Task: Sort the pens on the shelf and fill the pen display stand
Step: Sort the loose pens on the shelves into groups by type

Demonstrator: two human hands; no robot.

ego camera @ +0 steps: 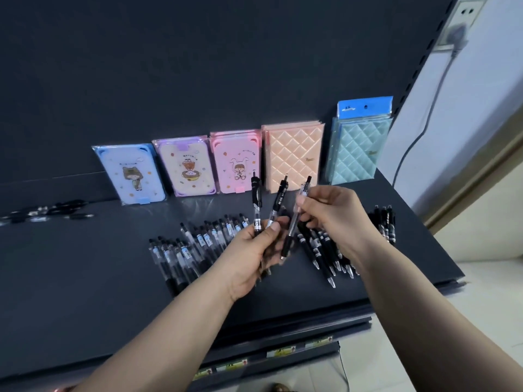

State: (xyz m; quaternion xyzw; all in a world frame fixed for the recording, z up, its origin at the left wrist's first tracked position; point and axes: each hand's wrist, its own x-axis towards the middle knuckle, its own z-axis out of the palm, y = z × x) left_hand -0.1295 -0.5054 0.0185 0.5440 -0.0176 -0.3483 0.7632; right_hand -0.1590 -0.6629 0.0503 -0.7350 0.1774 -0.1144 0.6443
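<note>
Head view, centre: I find the left hand (252,258) gripping two pens (257,199) upright, the right hand (332,213) pinching a third pen (293,227), presumably fanned apart to compare types.

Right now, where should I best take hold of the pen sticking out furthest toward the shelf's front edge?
Pinch the pen by its black grip section near the tip, coming from above and the front: it lies flat, and only that end juts clear of the neighbouring pens.
</note>
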